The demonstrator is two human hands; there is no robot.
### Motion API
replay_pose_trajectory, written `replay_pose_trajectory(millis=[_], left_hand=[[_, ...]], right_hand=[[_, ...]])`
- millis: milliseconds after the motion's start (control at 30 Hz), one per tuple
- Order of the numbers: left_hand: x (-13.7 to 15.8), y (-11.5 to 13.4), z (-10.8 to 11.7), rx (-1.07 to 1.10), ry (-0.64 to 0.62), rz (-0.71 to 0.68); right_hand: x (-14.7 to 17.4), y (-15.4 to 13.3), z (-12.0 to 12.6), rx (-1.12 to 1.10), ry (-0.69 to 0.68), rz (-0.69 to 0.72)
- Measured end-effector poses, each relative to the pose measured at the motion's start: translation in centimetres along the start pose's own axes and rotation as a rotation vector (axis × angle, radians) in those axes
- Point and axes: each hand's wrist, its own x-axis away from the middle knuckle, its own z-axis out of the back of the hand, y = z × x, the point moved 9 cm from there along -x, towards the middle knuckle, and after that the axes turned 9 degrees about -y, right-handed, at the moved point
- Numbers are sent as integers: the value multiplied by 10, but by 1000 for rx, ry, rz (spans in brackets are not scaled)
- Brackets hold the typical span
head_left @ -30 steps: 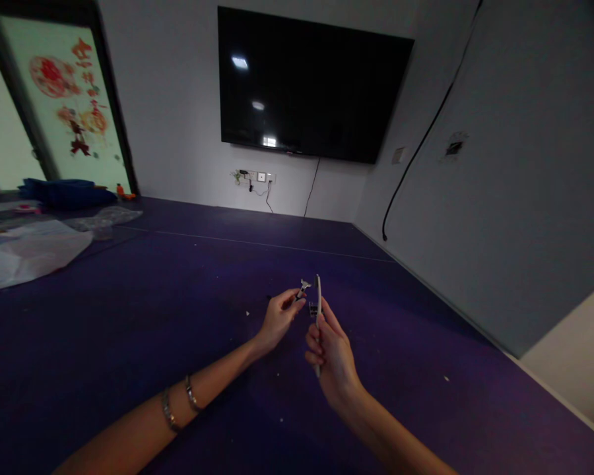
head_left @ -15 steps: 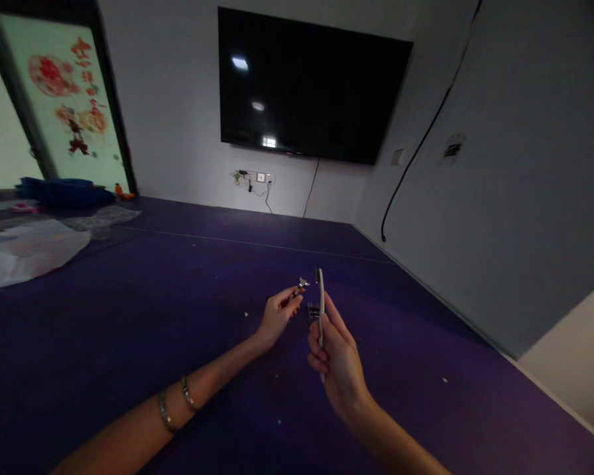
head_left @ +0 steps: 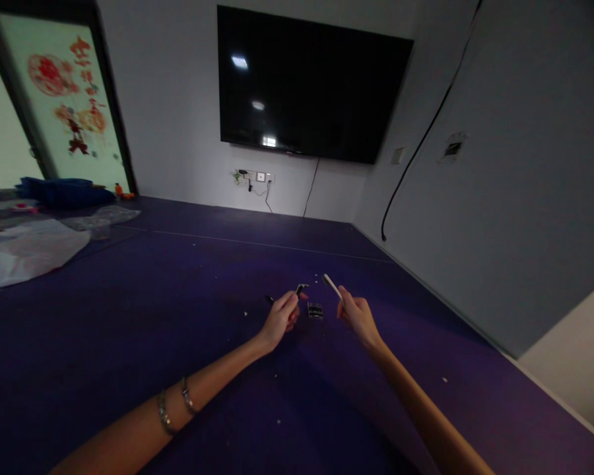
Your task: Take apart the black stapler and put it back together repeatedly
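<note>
You have two hands in view, each closed around one thing: your left hand [head_left: 278, 318] pinches one razor [head_left: 301, 288], your right hand [head_left: 360, 318] grips one toothbrush [head_left: 333, 286] by its handle, apart from the razor. One small pack [head_left: 315, 311] lies between your hands; its contents are too small to make out. Two bracelets [head_left: 164, 413] circle your left forearm. Your fingers hide the razor's middle and the brush's lower end; both forearms are cut off below. The purple surface [head_left: 178, 316] carries scattered white specks. Beyond it, one TV [head_left: 311, 86] hangs on the wall.
</note>
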Motion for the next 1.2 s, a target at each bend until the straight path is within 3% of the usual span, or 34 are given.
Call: replay_pose_trajectory(millis=[133,333,500,700,1200], left_hand=[[5,-4,-9,67,-37,51],[6,-7,-15,163,-52,64],[5,-9,-16,171,-55,69],[9,-5,-19,168,-33,38],[11,1,-23,140,-45,10]], right_hand=[[-1,0,0,242,34,45],[1,2,6,433,125,155],[4,-3,11,374,165,201],[8,-3,-2,381,131,240],[16,4,-9,258,170,207]])
